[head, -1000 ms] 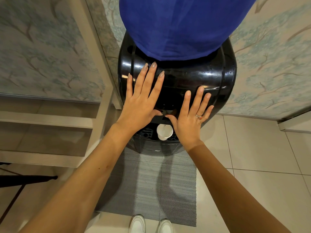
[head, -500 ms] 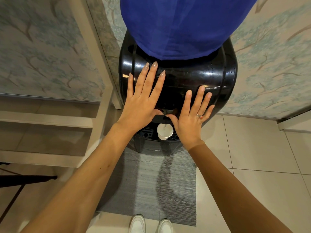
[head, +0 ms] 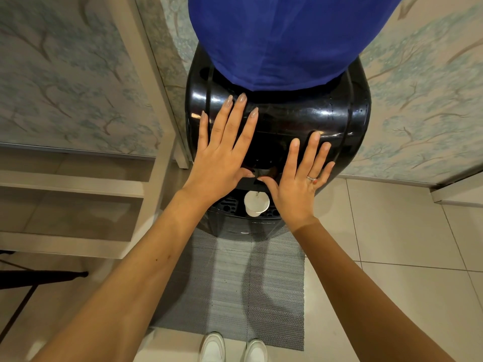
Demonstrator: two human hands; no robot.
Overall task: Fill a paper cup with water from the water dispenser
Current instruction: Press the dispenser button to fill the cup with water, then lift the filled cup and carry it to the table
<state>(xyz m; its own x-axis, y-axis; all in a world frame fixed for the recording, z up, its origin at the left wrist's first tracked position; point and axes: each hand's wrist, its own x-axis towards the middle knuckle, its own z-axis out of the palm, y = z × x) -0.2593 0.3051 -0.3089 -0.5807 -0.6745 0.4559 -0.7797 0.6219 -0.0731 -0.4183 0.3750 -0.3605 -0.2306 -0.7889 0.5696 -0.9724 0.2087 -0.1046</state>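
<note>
A black water dispenser [head: 339, 118] stands in front of me with a large blue bottle [head: 282, 37] on top. A white paper cup [head: 256, 203] sits upright on the dispenser's drip tray [head: 227, 205], under the tap, and a thin stream of water runs into it. My left hand [head: 222, 158] lies flat on the dispenser's front with fingers spread. My right hand [head: 298, 178] lies flat beside it, a ring on one finger. Both thumbs meet at the tap area above the cup; the tap itself is mostly hidden by them.
A grey mat [head: 235, 278] lies on the tiled floor in front of the dispenser. My white shoes [head: 232, 348] stand at its near edge. A beige shelf unit [head: 78, 184] is on the left, and a dark stand leg [head: 39, 278] at the lower left.
Both hands stay in place on the dispenser. The cup has not moved. The view has shifted only slightly.
</note>
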